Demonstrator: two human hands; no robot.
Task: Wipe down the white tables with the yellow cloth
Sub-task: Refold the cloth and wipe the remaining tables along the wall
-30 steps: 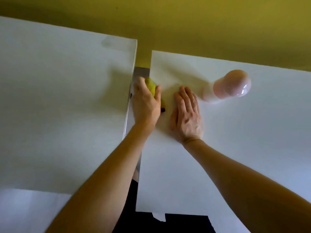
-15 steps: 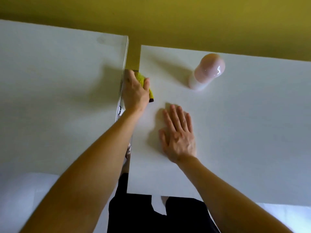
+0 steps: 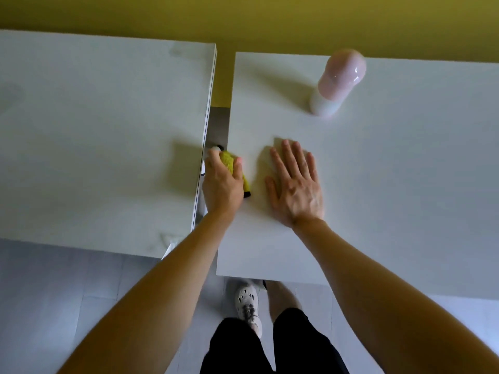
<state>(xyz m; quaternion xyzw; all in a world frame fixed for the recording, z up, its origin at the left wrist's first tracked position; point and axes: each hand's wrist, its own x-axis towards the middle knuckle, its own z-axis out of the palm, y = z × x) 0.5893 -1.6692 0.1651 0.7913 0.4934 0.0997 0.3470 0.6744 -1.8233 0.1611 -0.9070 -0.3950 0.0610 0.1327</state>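
Yellow cloth [image 3: 228, 161] sits bunched in the left hand's [image 3: 222, 184] grip at the right table's [image 3: 378, 184] nine-o'clock edge; right hand [image 3: 295, 187] lies flat (holding nothing). Wiped area shows no trace; most probably remains.

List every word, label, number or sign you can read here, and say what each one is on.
None: no readable text appears anywhere in this view.
Pink bottle: no label shows, only glare.
Yellow cloth: a dark trim at its corner, no print visible.
White tables: plain surfaces, no markings.
White shoe: blurred, no logo can be made out.
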